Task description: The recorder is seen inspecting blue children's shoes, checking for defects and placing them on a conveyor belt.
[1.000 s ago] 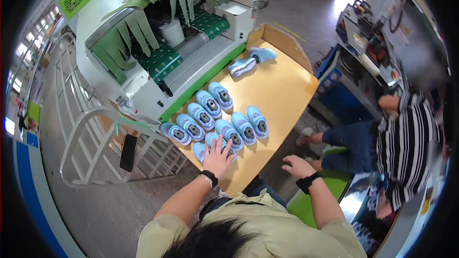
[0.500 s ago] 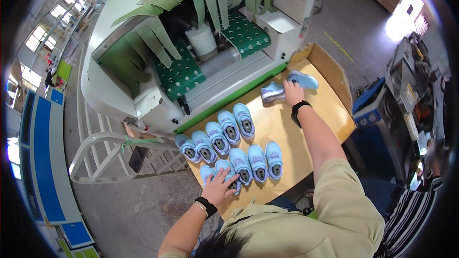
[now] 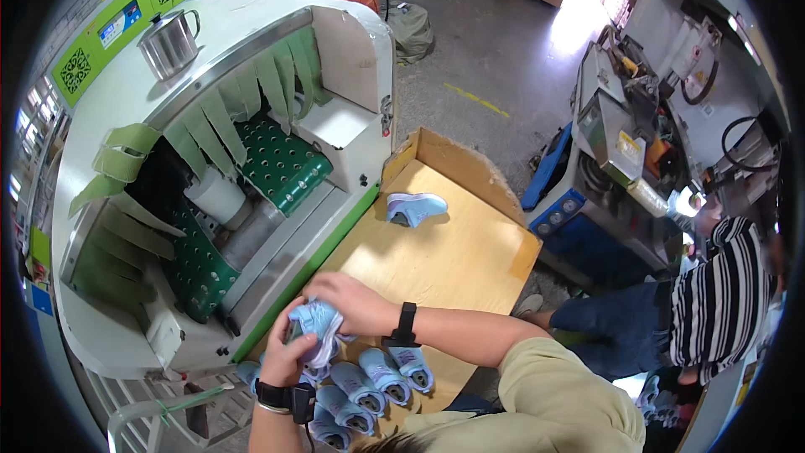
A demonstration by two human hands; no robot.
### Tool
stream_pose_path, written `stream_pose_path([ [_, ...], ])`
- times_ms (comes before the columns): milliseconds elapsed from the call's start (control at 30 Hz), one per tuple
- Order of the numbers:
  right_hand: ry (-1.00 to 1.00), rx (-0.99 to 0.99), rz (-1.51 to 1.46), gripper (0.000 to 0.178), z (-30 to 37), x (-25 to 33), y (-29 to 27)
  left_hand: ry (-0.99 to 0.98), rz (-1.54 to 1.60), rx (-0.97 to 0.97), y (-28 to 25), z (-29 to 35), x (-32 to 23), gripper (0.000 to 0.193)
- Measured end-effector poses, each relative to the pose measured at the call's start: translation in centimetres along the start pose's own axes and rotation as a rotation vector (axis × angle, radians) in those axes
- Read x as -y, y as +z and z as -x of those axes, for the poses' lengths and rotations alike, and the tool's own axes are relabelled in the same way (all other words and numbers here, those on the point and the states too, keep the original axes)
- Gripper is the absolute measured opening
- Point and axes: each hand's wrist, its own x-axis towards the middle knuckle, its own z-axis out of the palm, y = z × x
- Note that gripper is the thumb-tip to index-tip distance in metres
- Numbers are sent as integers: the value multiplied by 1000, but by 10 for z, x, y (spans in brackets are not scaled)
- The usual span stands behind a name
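Observation:
A light blue child's shoe (image 3: 319, 323) is between my hands, above the near left part of the tabletop (image 3: 453, 256). My left hand (image 3: 285, 351) grips it from the left, its thumb across the side. From the right, my right hand (image 3: 356, 302) wraps its fingers over the shoe's far end. Below them, several matching blue shoes (image 3: 359, 384) stand in rows with dark inserts in their openings; my hands and forearm hide part of them. Another blue shoe (image 3: 417, 208) lies on its side alone toward the far end of the table.
A white machine (image 3: 277, 13) with green strip curtains and perforated green belts (image 3: 285, 164) borders the table's left side. A raised cardboard edge (image 3: 465, 164) closes the far end. A metal pot (image 3: 168, 46) stands on the machine. On the right, a person in a striped top (image 3: 721, 302) stands beside other equipment.
My right hand has come back from the far shoes to the held one, and my left hand has lifted off the near row. One far shoe remains, now on its side. My view has swung right.

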Motion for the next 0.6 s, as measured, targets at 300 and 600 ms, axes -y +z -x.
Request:
stream_pose_path([
  [300, 543, 314, -11, 76, 40, -36, 84, 892, -855, -968, -77, -45, -109, 65],
  [600, 557, -41, -244, 70, -24, 3, -31, 694, -911, -908, -93, -42, -67, 77],
])
